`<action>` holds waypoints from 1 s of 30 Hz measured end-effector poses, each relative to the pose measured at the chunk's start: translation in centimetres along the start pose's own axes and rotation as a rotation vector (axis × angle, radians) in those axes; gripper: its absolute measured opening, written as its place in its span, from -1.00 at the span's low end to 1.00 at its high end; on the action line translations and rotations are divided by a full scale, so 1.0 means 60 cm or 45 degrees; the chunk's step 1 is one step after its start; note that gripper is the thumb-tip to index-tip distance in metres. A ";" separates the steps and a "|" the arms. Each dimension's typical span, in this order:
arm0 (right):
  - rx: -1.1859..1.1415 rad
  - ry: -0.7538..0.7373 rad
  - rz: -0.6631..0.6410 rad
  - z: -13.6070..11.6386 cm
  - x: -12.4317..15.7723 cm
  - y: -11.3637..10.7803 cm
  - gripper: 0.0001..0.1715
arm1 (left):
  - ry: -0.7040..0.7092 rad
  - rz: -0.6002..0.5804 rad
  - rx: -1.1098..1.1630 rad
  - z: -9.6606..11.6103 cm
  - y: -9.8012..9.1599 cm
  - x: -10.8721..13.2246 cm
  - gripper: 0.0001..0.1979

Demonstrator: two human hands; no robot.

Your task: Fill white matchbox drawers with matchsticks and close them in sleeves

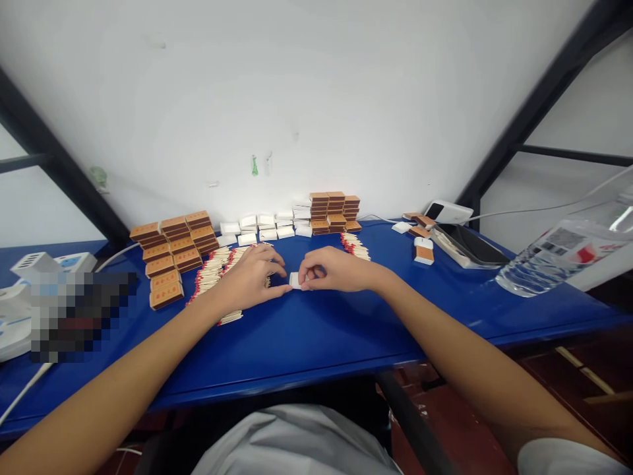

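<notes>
A small white matchbox tray (294, 280) lies on the blue table between my hands. My right hand (329, 269) has its fingers pinched at the tray's right end, partly covering it. My left hand (254, 276) is on the other side, thumb stretched out to the tray's left edge and fingers apart. Beneath and beside that hand spread rows of red-tipped matches (208, 277). A smaller group of matches (357, 247) lies behind my right hand.
Stacked orange matchboxes (175, 241) stand at left, with more matchboxes (335, 208) by the wall. White trays (267, 221) line up between them. At right are a matchbox (424, 252), a black pouch (469, 245) and a water bottle (548, 254); a power strip (74, 264) sits far left.
</notes>
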State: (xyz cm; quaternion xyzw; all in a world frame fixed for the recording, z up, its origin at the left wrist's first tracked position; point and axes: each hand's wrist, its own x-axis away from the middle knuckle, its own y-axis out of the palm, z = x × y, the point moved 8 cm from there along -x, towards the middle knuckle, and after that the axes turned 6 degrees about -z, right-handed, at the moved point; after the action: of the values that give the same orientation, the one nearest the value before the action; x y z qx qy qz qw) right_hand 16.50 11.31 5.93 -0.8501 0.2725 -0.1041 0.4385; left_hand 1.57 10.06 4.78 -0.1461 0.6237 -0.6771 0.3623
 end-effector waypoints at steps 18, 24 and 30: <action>0.183 0.546 0.241 0.159 0.175 -0.060 -0.69 | -0.055 -0.073 0.144 0.022 0.037 -0.003 -0.52; 0.106 0.485 0.223 0.141 0.168 -0.050 -0.63 | -0.014 -0.039 0.177 0.036 0.030 0.002 -0.53; 0.018 0.274 0.276 0.074 0.135 -0.033 -0.70 | -0.019 0.015 0.182 0.047 0.032 0.003 -0.43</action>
State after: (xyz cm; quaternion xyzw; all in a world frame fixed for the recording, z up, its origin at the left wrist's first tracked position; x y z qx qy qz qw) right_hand 25.80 10.78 4.40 -0.7965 0.4072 -0.1487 0.4215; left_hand 3.89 7.92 3.42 -0.1211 0.5720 -0.7165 0.3804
